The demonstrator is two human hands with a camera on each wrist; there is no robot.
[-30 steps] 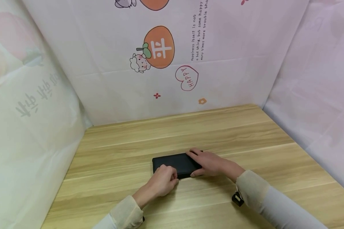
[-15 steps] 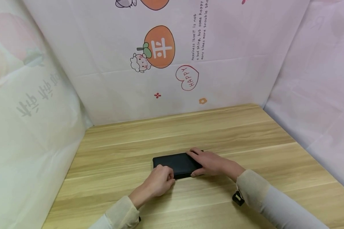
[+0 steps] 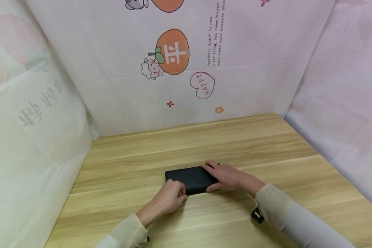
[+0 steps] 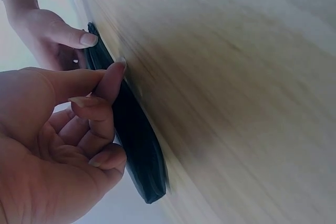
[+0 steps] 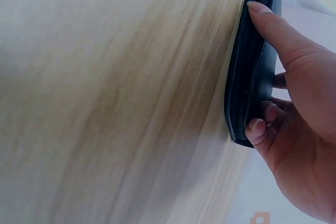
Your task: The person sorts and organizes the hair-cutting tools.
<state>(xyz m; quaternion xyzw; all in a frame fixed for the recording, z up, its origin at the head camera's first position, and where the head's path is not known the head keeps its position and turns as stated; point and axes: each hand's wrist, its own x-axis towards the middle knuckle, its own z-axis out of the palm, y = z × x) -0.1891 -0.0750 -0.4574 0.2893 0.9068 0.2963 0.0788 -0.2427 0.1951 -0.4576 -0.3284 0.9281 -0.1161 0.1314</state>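
A flat black zippered pouch lies on the wooden table. Its zipper runs along the near edge and shows in the right wrist view. My left hand pinches at this edge near the pouch's left end, thumb against curled index finger; the zipper pull is hidden in the pinch. My right hand grips the right end, fingers over the top and far side and thumb at the near edge. In the left wrist view the pouch appears edge-on, passing behind the left fingers.
The wooden table stretches around the pouch. White printed sheets stand behind it, to the left and to the right. A small black device hangs at the right wrist.
My left hand has slid left along the pouch's near edge, uncovering more of that edge. The right hand and the pouch have stayed in place.
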